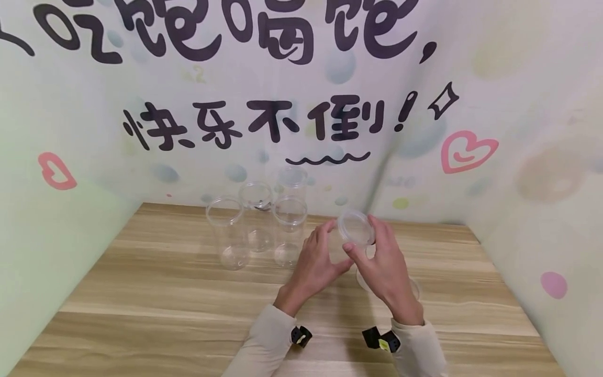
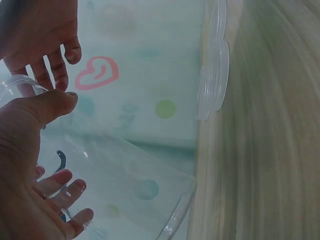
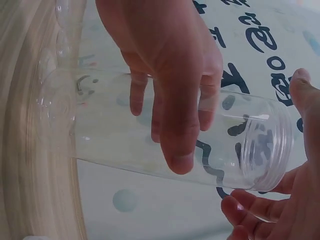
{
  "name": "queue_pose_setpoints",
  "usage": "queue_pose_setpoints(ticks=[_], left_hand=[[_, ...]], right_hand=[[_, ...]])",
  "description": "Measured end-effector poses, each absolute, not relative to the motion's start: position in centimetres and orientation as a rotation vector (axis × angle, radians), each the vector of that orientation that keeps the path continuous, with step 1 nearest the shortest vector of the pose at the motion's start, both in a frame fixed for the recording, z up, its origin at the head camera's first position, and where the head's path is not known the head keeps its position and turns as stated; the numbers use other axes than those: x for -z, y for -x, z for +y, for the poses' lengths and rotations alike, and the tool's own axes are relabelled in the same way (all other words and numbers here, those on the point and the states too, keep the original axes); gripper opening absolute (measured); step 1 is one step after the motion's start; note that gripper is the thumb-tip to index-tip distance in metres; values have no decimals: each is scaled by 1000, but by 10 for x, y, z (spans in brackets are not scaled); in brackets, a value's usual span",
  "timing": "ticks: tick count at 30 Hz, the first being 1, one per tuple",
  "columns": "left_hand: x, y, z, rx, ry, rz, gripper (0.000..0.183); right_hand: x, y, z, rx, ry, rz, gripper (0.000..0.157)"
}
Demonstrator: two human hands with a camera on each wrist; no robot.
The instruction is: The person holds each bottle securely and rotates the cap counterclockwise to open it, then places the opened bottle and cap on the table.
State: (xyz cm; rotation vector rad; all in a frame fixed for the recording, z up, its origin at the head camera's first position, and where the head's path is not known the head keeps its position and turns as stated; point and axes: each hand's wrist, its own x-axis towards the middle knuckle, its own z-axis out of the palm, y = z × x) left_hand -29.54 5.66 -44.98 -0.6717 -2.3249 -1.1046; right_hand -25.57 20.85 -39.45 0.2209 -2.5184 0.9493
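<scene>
Over the right part of the desk (image 1: 188, 324), toward its far edge, I have a clear jar (image 3: 115, 125) between both hands. The fingers of my left hand (image 1: 315, 264) are wrapped round its body, the thumb on one side and the other fingers behind the see-through wall. My right hand (image 1: 386, 269) is at the mouth end, its fingers curved round the edge of a clear lid (image 1: 355, 228), thumb and forefinger on opposite sides of it. Whether that lid sits fully on the rim I cannot tell, nor whether the jar's base touches the wood.

To the left of my hands a group of clear jars (image 1: 225, 235) stands upright near the back of the desk, their round mouths facing up. Flat clear lids (image 2: 215, 75) lie on the desk beside my right hand, partly hidden by it in the head view. I wear pale sleeves (image 1: 268, 335), with a small black device at each cuff. Behind the desk hangs a pale wall covering (image 1: 264, 78) with large black characters, pink hearts and soft coloured dots.
</scene>
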Motion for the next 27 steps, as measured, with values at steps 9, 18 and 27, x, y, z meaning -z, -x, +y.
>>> queue_pose_setpoints(ticks=[9, 18, 27], left_hand=[[444, 295, 55, 976, 754, -2310, 88], [446, 295, 53, 974, 801, -2319, 88], [444, 296, 49, 990, 830, -2386, 88]], right_hand=[[394, 253, 200, -866, 8, -2464, 78], [393, 251, 199, -834, 40, -2453, 76], [393, 252, 199, -844, 26, -2441, 72]])
